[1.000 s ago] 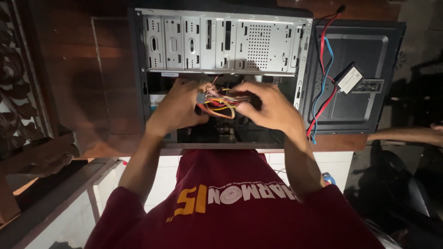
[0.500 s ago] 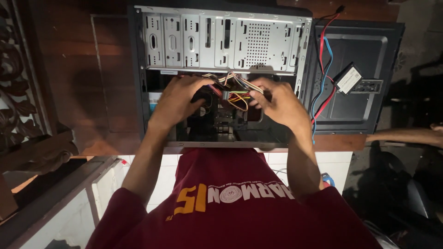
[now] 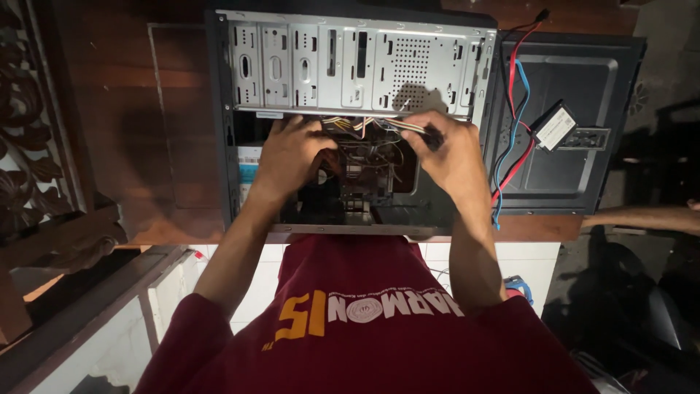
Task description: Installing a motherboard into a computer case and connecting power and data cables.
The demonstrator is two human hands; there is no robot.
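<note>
- Both hands have slid up toward the top of the case opening since a second ago, and the cable bundle (image 3: 364, 125) went with them; it now sits right under the metal drive cage instead of mid-case.
- That bundle is the yellow, orange and black wires, stretched between the two hands just below the cage edge, inside the open computer case (image 3: 350, 117).
- Right hand (image 3: 448, 149) is pinched shut on the wires, with a dark connector end poking out by the fingers (image 3: 432, 136).
- Left hand (image 3: 295, 149) is reaching in palm down, fingers curled over the left end of the wires. Can't tell if it's really gripping them or just resting on them, too dark in there.
- Below the hands you can sort of see the board and a cooler, but it's all murky.
- Drive cage (image 3: 357, 66) is bare silver metal with slots and a perforated patch, and it fills the upper part of the case.
- Case lies on its side on a wooden table (image 3: 175, 109).
- Side panel (image 3: 576, 124) lies flat just to the right, with red and blue cables (image 3: 510, 124) trailing over it and a small drive (image 3: 555, 125) resting on top.
- Person is wearing a dark red shirt (image 3: 364, 328).
- Someone else's arm (image 3: 642, 217) comes in from the far right edge, well apart from the case.
</note>
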